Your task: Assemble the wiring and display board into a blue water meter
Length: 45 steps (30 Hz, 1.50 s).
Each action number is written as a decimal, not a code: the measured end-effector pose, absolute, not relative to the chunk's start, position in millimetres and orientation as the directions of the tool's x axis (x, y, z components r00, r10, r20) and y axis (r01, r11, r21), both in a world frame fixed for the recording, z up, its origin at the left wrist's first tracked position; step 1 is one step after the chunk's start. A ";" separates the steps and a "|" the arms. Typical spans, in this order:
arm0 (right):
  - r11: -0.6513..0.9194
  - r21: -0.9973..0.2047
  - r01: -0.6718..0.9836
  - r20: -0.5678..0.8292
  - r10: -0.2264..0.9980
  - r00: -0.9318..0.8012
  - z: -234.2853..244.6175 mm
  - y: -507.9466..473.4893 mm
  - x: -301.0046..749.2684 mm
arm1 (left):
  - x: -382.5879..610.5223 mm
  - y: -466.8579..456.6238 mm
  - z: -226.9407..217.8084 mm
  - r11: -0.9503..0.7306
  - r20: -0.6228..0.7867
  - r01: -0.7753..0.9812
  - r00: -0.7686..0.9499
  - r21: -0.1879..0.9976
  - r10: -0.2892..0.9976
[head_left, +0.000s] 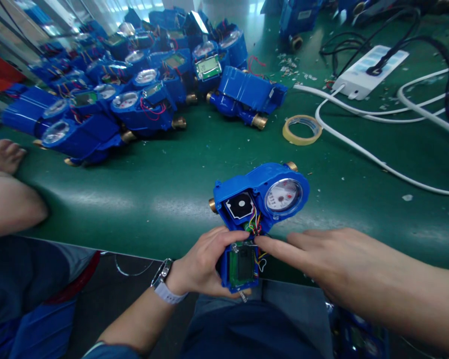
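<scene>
A blue water meter (260, 192) with a round dial and brass ends lies on the green table at its front edge, its square compartment uncovered. My left hand (205, 262) is closed around a blue display housing (243, 267) with a green circuit board, held just below the meter. The left thumb lies along the housing's upper edge. Thin coloured wires (255, 224) run between compartment and housing. My right hand (322, 252) comes from the right, index fingertip at these wires, other fingers folded; its thumb is hidden.
Several blue meters (145, 94) crowd the back left, one (247, 92) lying nearer. A tape roll (302, 130), a white power strip (372, 72) and looping white cable (374, 159) are at the right. Another person's hand and arm (7, 194) rest at the left edge.
</scene>
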State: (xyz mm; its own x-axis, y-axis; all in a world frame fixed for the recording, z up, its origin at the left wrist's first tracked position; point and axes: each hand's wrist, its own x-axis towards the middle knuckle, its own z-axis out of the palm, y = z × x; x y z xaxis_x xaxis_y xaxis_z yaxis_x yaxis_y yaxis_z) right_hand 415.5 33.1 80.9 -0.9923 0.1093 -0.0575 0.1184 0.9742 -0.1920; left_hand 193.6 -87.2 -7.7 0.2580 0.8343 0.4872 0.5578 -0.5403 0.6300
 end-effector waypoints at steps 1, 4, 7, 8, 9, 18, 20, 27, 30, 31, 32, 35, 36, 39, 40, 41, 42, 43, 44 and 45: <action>0.981 -0.180 0.070 -0.053 0.062 -0.997 80.3 35.4 415.7 | 193.4 -87.3 -7.9 -0.545 0.490 0.558 0.263 0.625 0.831; 0.987 -0.162 -0.013 -0.017 -0.016 -1.000 77.3 40.6 414.5 | 193.2 -87.5 -8.3 -0.550 0.493 0.558 0.266 0.622 0.828; 0.978 -0.208 0.024 -0.007 0.023 -1.000 77.0 42.5 410.0 | 193.2 -87.5 -8.4 -0.546 0.491 0.553 0.262 0.629 0.831; 0.972 -0.229 0.044 -0.003 0.045 -0.999 77.6 42.4 408.4 | 193.2 -87.4 -8.4 -0.545 0.489 0.551 0.263 0.632 0.832; 0.967 -0.248 0.061 -0.002 0.063 -0.998 78.4 42.0 407.0 | 193.3 -87.3 -8.5 -0.546 0.488 0.549 0.265 0.633 0.832; 0.940 -0.273 0.207 -0.061 0.198 -0.978 77.5 26.0 408.6 | 197.6 -87.5 -8.6 -0.540 0.498 0.542 0.239 0.644 0.834; 0.925 -0.304 0.228 -0.057 0.222 -0.973 75.0 22.5 409.4 | 199.3 -87.9 -8.1 -0.539 0.504 0.548 0.230 0.640 0.832; 0.876 -0.400 0.271 -0.046 0.276 -0.960 72.8 20.1 410.3 | 203.7 -89.4 -7.5 -0.529 0.508 0.564 0.212 0.634 0.835; 0.871 -0.406 0.276 -0.061 0.276 -0.959 73.4 20.3 411.0 | 206.9 -90.0 -8.1 -0.524 0.511 0.569 0.201 0.634 0.836; 0.867 -0.412 0.282 -0.070 0.279 -0.958 72.7 19.8 411.6 | 208.2 -90.3 -8.2 -0.523 0.514 0.575 0.196 0.630 0.835; 0.861 -0.422 0.285 -0.073 0.281 -0.957 71.3 19.1 412.4 | 209.5 -90.6 -8.2 -0.521 0.517 0.583 0.192 0.624 0.834; 0.835 -0.461 0.301 -0.054 0.312 -0.948 63.9 15.3 416.4 | 212.9 -91.5 -7.4 -0.506 0.521 0.608 0.171 0.613 0.836; 0.825 -0.473 0.309 -0.044 0.328 -0.944 61.1 13.8 417.8 | 213.8 -91.6 -6.9 -0.498 0.521 0.615 0.160 0.612 0.838; 0.783 -0.518 0.345 -0.048 0.377 -0.925 54.8 9.9 421.2 | 215.5 -91.4 -5.9 -0.487 0.523 0.623 0.143 0.612 0.840; 0.763 -0.538 0.359 -0.067 0.386 -0.920 54.1 8.8 421.7 | 215.9 -91.2 -6.0 -0.485 0.523 0.625 0.141 0.612 0.841; 0.741 -0.557 0.374 -0.091 0.393 -0.915 53.9 7.9 422.1 | 216.4 -91.1 -6.5 -0.485 0.523 0.625 0.141 0.611 0.841; 0.722 -0.572 0.390 -0.112 0.402 -0.909 54.2 6.9 422.2 | 216.8 -91.0 -7.1 -0.484 0.524 0.626 0.139 0.611 0.841; 0.707 -0.582 0.403 -0.124 0.412 -0.903 54.8 6.0 422.2 | 217.4 -91.1 -7.9 -0.484 0.526 0.627 0.135 0.611 0.840; 0.695 -0.589 0.412 -0.126 0.425 -0.897 55.4 5.0 422.1 | 218.0 -91.4 -8.8 -0.484 0.530 0.628 0.131 0.610 0.838; 0.687 -0.594 0.419 -0.120 0.439 -0.891 55.9 3.9 422.1 | 218.7 -91.6 -9.5 -0.484 0.534 0.630 0.127 0.607 0.836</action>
